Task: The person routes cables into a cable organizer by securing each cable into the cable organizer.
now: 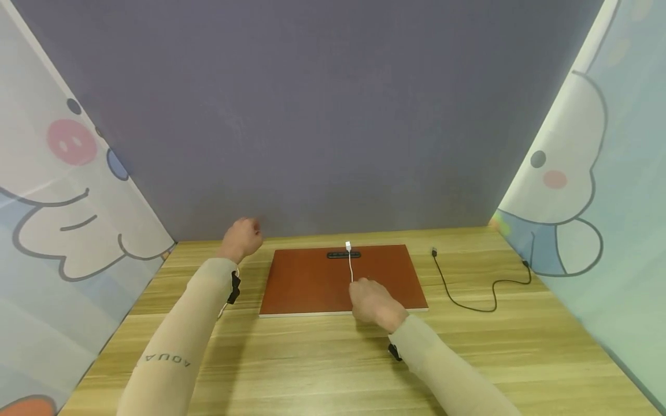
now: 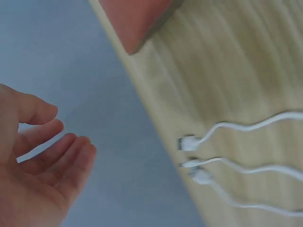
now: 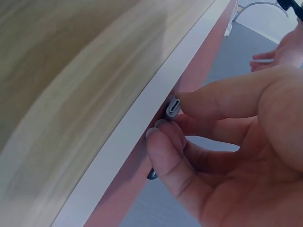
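Observation:
My right hand [image 1: 373,303] is over the near part of the reddish-brown board [image 1: 307,283]. Its thumb and fingers pinch the white USB cable [image 1: 351,268] near one end, where a USB-C plug [image 3: 173,108] shows in the right wrist view. From there the cable runs away over the board, and its other plug [image 1: 348,246] overlaps the black slotted strip [image 1: 335,255] at the far edge. Off the board's far left corner, my left hand [image 1: 241,237] hovers with loosely curled fingers and nothing in them. The left wrist view shows those fingers apart from the thumb.
White cable ends [image 2: 190,143] lie together on the wooden table [image 1: 312,364] left of the board, mostly behind my left forearm in the head view. A black USB cable [image 1: 476,309] curves across the table at right. A grey panel [image 1: 333,115] rises behind, with printed curtains on both sides.

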Action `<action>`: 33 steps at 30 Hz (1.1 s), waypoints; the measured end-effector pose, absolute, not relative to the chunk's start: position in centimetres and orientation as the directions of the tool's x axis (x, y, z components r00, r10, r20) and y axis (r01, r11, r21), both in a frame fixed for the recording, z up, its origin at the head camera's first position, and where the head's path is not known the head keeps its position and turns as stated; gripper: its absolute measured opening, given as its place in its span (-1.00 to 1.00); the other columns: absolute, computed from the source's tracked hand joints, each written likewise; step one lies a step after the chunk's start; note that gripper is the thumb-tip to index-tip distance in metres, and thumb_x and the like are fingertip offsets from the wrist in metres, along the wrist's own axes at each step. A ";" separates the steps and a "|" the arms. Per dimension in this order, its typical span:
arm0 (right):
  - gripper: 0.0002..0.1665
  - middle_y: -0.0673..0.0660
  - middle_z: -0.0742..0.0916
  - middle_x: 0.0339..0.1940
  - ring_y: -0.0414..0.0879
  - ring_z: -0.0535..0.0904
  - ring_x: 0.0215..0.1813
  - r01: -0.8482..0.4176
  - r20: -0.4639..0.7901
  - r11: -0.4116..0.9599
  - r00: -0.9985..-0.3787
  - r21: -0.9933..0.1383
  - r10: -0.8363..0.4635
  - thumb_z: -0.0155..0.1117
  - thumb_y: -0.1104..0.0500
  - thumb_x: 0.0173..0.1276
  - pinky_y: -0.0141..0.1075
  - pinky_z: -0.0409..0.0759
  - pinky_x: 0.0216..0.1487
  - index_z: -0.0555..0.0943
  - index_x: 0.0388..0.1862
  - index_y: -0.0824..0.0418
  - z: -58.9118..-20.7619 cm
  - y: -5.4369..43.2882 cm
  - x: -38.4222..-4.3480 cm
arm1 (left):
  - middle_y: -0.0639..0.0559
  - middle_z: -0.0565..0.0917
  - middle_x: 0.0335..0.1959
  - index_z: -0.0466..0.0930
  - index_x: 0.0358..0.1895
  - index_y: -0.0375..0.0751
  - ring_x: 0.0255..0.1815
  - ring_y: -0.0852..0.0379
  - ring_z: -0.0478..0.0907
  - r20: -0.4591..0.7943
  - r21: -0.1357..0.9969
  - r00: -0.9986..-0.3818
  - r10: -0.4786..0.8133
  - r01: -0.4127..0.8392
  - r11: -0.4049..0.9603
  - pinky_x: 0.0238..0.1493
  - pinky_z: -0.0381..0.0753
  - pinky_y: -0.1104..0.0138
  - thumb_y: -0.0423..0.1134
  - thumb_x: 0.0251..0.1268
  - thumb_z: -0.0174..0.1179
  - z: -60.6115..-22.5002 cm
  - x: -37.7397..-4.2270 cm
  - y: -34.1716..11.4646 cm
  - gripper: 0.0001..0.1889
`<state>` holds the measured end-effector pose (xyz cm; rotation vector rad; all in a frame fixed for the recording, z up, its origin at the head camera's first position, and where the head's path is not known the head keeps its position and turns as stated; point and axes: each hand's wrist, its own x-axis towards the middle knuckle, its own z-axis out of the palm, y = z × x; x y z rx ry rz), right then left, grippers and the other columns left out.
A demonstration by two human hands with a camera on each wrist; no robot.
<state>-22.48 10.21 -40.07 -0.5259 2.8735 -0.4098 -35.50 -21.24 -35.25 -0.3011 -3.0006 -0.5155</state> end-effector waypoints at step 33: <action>-0.77 0.08 0.57 -0.42 -0.12 0.29 -0.51 -0.291 -0.136 0.889 -0.924 -0.352 -0.356 0.23 0.51 0.27 -0.30 0.31 -0.53 0.53 -0.47 0.23 -40.2 10.6 -22.6 | -0.48 0.63 -0.02 0.53 0.08 -0.59 0.03 -0.42 0.60 -0.088 0.243 -0.991 0.098 0.074 0.967 0.02 0.62 -0.13 -0.39 0.46 0.02 -41.2 -35.4 -24.0 -0.69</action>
